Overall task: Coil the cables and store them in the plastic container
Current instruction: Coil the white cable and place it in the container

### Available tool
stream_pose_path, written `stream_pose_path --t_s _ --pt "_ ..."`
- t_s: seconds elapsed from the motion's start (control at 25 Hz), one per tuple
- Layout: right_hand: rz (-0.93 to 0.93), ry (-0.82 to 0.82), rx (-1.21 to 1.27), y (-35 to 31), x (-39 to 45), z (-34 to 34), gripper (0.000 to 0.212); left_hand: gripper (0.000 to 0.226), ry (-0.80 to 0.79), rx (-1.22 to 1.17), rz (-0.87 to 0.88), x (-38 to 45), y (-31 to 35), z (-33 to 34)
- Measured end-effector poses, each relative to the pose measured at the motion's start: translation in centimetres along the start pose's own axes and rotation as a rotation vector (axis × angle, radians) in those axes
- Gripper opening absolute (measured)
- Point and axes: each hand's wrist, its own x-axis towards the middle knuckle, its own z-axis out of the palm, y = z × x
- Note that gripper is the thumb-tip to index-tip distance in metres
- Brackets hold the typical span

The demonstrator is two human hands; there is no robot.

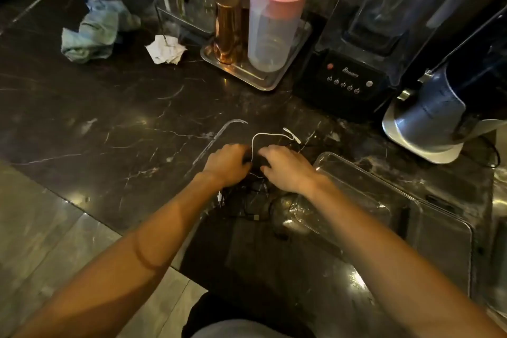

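A tangle of thin black cables (258,200) lies on the dark marble counter, with a white cable (270,135) looping up out of it and ending in a white plug. My left hand (227,163) and my right hand (285,166) rest side by side on the pile, fingers curled into the cables; the white cable rises between them. A clear plastic container (365,186) stands just right of the pile, beside my right wrist. A clear lid (216,137) lies to the left of my left hand.
Behind the cables stand a black blender (348,77), a steel tray (263,82) with a pink-lidded jug (274,16) and a copper cup (227,27), a crumpled cloth (93,30) and crumpled paper (166,49). A grey appliance (436,118) sits at right. The counter edge runs below my left forearm.
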Motion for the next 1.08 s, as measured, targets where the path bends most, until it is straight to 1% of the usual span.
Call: stream_pose_path --t_s 0.12,0.24,0.32,0.4,0.48,0.6,0.68,0.76,0.92,1.0,1.08 --pt "-0.017 -0.039 -0.054 -0.3 0.9 0.7 0.04 0.023 0.057 0.045 -0.031 0.7 -0.9 0.7" --pt "-0.03 -0.084 -0.129 -0.4 2.0 1.4 0.051 0.025 0.038 0.056 -0.075 1.3 -2.0 1.3" --pt "-0.032 -0.107 -0.172 -0.2 2.9 1.7 0.055 0.022 0.014 0.072 -0.127 1.8 -2.8 1.4" --pt "-0.011 -0.134 -0.203 -0.2 3.6 2.0 0.054 0.018 -0.027 0.066 -0.15 2.2 -3.3 1.7" --pt "0.001 -0.12 -0.21 -0.2 4.2 2.2 0.049 0.016 -0.073 -0.008 -0.125 2.7 -3.6 1.5" --pt "-0.006 -0.036 -0.171 0.1 4.4 1.6 0.032 0.014 -0.143 -0.14 -0.054 3.2 -2.9 -0.3" --pt "-0.009 0.042 -0.077 0.7 4.1 0.7 0.018 0.016 -0.175 -0.251 -0.003 3.2 -1.7 -2.1" --pt "-0.013 0.151 0.051 1.8 3.6 -0.3 0.014 0.016 -0.185 -0.379 0.025 2.7 0.1 -4.2" --pt "0.081 0.328 0.485 3.2 2.1 -2.6 0.021 0.023 -0.191 -0.67 0.076 1.3 3.8 -7.6" --pt "0.105 0.419 0.656 3.7 1.0 -3.9 0.024 0.021 -0.251 -0.813 0.088 0.6 5.1 -8.6" --pt "0.107 0.474 0.772 3.6 -0.5 -5.3 0.03 0.022 -0.298 -0.871 0.16 -0.3 6.5 -9.3"
